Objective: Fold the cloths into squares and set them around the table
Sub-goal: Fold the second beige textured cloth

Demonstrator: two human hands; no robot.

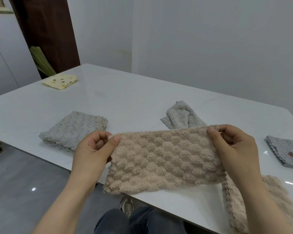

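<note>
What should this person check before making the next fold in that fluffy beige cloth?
1. Both top corners pinched, left hand, right hand: ok.
2. Fluffy beige bubble-textured cloth hangs flat between them: ok.
3. Its layers lined up: cannot tell.
4. Bare space on the white glossy table: ok.
5. Crumpled grey cloth folded: not ok.
6. Grey bubble-textured folded cloth lies clear of the hands: ok.

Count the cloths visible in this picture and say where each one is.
6. Fluffy beige cloth held in both hands; second beige cloth near right; folded grey waffle cloth left; crumpled grey cloth centre; grey speckled cloth right edge; yellow dotted cloth far left. More may lie outside view.
</note>
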